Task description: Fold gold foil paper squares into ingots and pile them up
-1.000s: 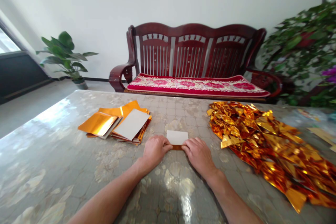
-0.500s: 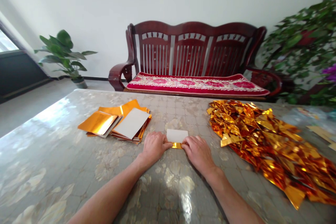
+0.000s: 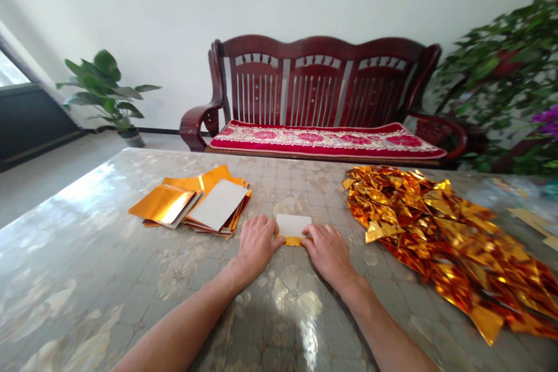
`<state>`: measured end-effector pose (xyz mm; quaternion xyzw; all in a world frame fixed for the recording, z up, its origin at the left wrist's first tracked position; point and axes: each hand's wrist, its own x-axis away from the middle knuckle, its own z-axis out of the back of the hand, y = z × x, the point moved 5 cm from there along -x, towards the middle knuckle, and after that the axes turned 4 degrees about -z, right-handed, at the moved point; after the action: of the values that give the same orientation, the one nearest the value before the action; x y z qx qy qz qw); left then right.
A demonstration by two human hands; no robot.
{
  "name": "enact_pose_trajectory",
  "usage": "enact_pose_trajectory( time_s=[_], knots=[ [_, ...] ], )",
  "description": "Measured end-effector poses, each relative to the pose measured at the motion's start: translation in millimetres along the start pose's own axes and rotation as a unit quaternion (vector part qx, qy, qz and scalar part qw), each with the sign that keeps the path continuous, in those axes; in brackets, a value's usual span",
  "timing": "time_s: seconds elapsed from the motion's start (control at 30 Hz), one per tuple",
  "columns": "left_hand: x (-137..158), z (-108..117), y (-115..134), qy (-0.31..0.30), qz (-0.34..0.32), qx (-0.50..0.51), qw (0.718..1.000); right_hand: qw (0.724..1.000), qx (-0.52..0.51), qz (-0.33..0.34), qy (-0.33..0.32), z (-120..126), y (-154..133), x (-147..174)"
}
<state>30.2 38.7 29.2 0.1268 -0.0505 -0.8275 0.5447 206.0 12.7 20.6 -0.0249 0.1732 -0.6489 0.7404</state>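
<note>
A sheet of gold foil paper (image 3: pixel 294 224) lies in front of me, white side up, its near edge turned over into a narrow gold strip. My left hand (image 3: pixel 258 239) grips the left end of that strip between thumb and fingers. At the opposite end, my right hand (image 3: pixel 328 247) pinches the strip in the same way. Both hands rest low at the table top. To the left of my left hand is a loose stack of gold foil sheets (image 3: pixel 220 204), some gold side up and one white side up. The fingertips under the paper are partly hidden.
A large heap of folded gold foil pieces (image 3: pixel 436 232) covers the right of the patterned table (image 3: pixel 174 314). Clear plastic bags (image 3: pixel 501 192) lie behind it. Past the table stand a dark red wooden bench (image 3: pixel 322 87) and a potted plant (image 3: pixel 126 104).
Both hands still hold the paper in nearly the same place. The fingers have shifted slightly along the folded strip, and the gold strip looks duller.
</note>
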Motion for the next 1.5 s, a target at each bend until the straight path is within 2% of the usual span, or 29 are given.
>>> enact_pose_trajectory(
  time_s=[0.1, 0.2, 0.27, 0.4, 0.5, 0.73, 0.97, 1.13, 1.23, 1.33, 1.4, 1.5],
  knots=[
    [2.5, -0.9, 6.2, 0.023, -0.053, 0.026, 0.998, 1.0, 0.002, 0.0, 0.014, 2.8, -0.3, 0.8],
    [7.7, -6.5, 20.1, -0.01, -0.139, 0.03, 0.99, 0.999, 0.012, 0.023, 0.038, 7.2, -5.0, 1.8],
    [12.7, -10.2, 28.1, -0.038, -0.167, 0.005, 0.985, 0.997, 0.026, 0.063, 0.047, 8.2, -11.4, 3.0],
    [22.7, -13.8, 38.6, -0.049, -0.166, -0.064, 0.983, 0.987, 0.025, 0.159, 0.031, 4.5, -22.7, 8.0],
    [30.2, -16.4, 47.3, -0.04, -0.167, -0.118, 0.978, 0.983, 0.005, 0.185, 0.021, 4.4, -22.4, 12.0],
    [42.3, -17.2, 63.1, -0.033, -0.146, -0.225, 0.963, 0.986, -0.014, 0.16, 0.038, 11.7, -9.3, 16.1],
    [50.6, -15.9, 62.2, -0.039, -0.128, -0.271, 0.953, 0.986, -0.036, 0.142, 0.077, 12.8, 3.3, 14.1],
    [52.0, -14.6, 59.8, -0.023, -0.137, -0.251, 0.958, 0.987, -0.018, 0.14, 0.077, 16.8, 7.3, 12.3],
    [44.1, -12.2, 53.6, -0.045, -0.144, -0.217, 0.965, 0.986, -0.008, 0.149, 0.077, 18.2, 2.2, 14.1],
    [29.4, -7.8, 39.9, -0.059, -0.114, -0.147, 0.981, 0.984, -0.004, 0.16, 0.076, 16.4, -10.5, 19.0],
    [19.1, -5.3, 29.2, -0.044, -0.099, -0.11, 0.988, 0.98, -0.023, 0.185, 0.063, 12.8, -24.0, 23.7],
    [7.5, -5.2, 14.9, -0.014, -0.113, -0.054, 0.992, 0.961, -0.098, 0.259, 0.021, 6.7, -45.4, 30.5]
  ],
)
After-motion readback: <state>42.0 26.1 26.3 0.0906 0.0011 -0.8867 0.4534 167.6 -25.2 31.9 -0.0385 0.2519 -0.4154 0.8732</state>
